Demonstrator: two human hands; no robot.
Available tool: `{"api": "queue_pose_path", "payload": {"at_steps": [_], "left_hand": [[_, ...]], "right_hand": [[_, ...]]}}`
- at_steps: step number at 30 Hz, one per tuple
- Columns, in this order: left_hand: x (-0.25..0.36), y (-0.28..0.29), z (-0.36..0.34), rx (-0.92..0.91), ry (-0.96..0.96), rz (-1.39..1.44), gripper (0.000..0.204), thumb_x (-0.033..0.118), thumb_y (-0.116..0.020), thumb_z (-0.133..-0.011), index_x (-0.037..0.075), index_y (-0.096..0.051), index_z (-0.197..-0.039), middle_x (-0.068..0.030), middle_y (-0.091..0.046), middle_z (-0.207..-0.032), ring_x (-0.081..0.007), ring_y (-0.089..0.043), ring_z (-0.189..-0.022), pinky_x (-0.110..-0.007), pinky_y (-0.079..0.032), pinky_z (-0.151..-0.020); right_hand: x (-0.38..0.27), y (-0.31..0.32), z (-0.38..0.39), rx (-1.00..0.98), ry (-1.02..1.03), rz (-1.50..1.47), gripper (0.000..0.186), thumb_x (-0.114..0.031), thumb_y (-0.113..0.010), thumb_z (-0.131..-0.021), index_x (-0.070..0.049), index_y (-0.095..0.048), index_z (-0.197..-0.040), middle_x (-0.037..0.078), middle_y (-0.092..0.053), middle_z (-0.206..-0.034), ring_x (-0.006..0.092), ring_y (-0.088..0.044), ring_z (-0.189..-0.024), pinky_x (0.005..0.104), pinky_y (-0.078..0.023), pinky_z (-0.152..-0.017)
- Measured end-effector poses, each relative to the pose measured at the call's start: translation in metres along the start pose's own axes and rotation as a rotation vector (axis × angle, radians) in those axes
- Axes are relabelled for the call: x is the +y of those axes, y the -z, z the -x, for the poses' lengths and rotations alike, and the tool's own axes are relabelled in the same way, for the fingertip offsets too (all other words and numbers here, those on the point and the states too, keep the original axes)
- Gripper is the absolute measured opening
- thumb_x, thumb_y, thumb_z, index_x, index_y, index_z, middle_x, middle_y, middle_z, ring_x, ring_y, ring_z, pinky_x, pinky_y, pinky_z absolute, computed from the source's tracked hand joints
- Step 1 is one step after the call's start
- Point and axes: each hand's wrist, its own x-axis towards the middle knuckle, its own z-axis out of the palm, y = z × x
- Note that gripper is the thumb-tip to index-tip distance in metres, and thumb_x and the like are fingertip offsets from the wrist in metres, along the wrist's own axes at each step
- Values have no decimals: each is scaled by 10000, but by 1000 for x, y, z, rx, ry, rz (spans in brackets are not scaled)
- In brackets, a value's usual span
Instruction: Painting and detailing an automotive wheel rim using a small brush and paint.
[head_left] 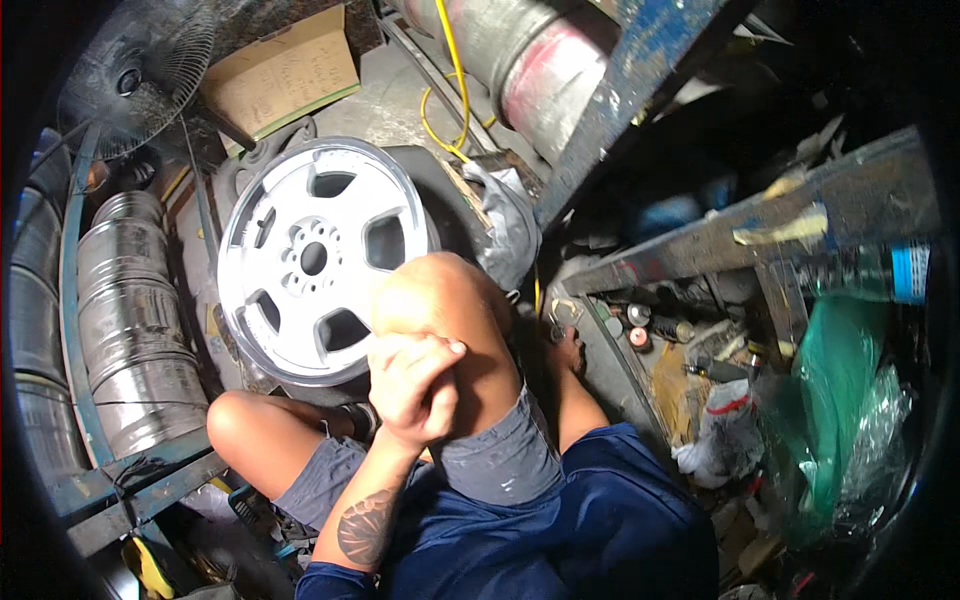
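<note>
A white five-spoke wheel rim (290, 310) with a bright metal lip lies face up on a dark tyre (440, 210) in front of me. My left hand (415, 385) is raised beside my bent knee, below the rim's right side, fingers loosely curled and nothing visible in them. At the right, low beside a metal edge (625, 370), my right hand (565, 340) has its fingers round a small greyish thing that I cannot make out. A grey cloth-covered item (505, 230) with a yellow hose (452, 90) lies behind my knee.
Metal drums stand left (135, 310) and behind (550, 80). A fan (130, 82) and cardboard (280, 75) are at back left. Steel beams (720, 240) frame the right, where small containers (638, 338), rags (720, 430) and green plastic sheeting (830, 400) lie.
</note>
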Motion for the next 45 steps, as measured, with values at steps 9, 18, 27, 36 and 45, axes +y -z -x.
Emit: {"api": "queue_pose_path", "payload": {"at_steps": [9, 18, 27, 36, 45], "left_hand": [[39, -15, -14, -287, -172, -59, 418, 190, -666, -649, 81, -688, -1052, -76, -621, -1030, -265, -583, -911, -398, -442, -779], [105, -25, 63, -489, 879, 1160, 582, 228, -463, -1003, -2, -217, -1478, -179, -285, -1492, -288, -423, -1308, -408, -404, -1056], [94, 8, 71, -268, 1649, 1733, 401, 400, -382, -1030, 42, -558, -995, -145, -606, -851, -191, -525, -598, -290, -401, -518], [46, 51, 84, 23, 1463, 1481, 372, 402, -342, -1037, 87, -541, -1055, -101, -605, -850, -127, -473, -533, -267, -393, -547], [4, 68, 58, 432, 1427, 1411, 304, 366, -394, -1020, 113, -561, -996, -86, -610, -867, -131, -492, -541, -279, -421, -533]], "right_hand": [[32, 58, 31, 144, 365, -523, 505, -310, -763, -808, -142, -496, -1202, 196, -658, -1058, 385, -647, -999, 462, -499, -806], [15, 247, 230, 293, 1156, -771, 752, -572, -862, -628, -35, -580, -1073, 48, -551, -898, 121, -506, -773, 253, -410, -657], [8, 236, 44, 665, 612, -389, 339, -209, -733, -807, -24, -643, -1076, 144, -626, -986, 331, -622, -898, 407, -515, -752], [-6, 211, -45, 136, 58, 243, 598, -570, -744, -714, -43, -746, -997, 228, -678, -1110, 337, -653, -1071, 427, -514, -894], [-5, 242, 130, 456, 852, -960, 633, -43, -786, -745, -8, -436, -1270, 164, -593, -1213, 234, -594, -1071, 371, -476, -941]]}}
